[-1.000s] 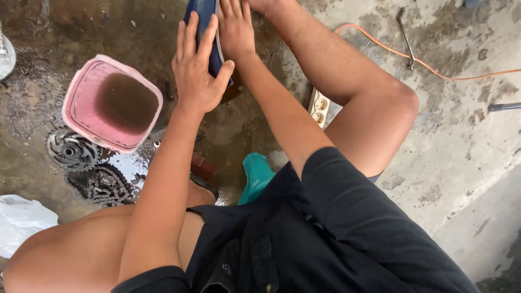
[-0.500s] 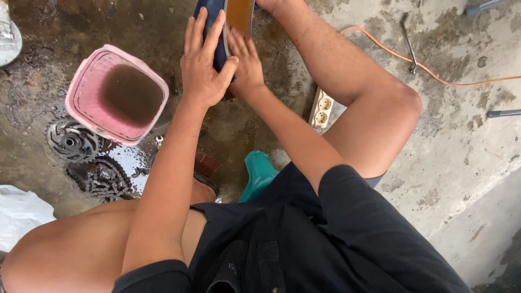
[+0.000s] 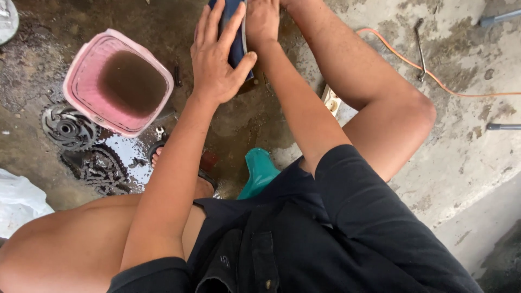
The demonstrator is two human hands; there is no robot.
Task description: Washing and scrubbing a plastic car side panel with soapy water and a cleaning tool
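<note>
I sit low over a wet concrete floor. My left hand (image 3: 217, 59) lies flat with fingers spread on a dark blue object (image 3: 233, 32) at the top of the view, the thumb hooked around its lower right side. My right hand (image 3: 263, 21) presses against the same object from the right, partly cut off by the frame's top edge. What the blue object is cannot be made out. A pink tub (image 3: 81, 76) of brown liquid stands just left of my left hand.
A bicycle sprocket cassette (image 3: 68, 129) and a greasy chain (image 3: 100, 168) lie in a puddle below the tub. A teal stool (image 3: 259, 171) is under me. A white power strip (image 3: 331, 100), orange cable (image 3: 450, 89) and metal tool (image 3: 420, 49) lie to the right. A white bag (image 3: 19, 201) sits far left.
My right hand slid from on top of the blue object to its right side. My left hand stayed pressed on it, shifting slightly.
</note>
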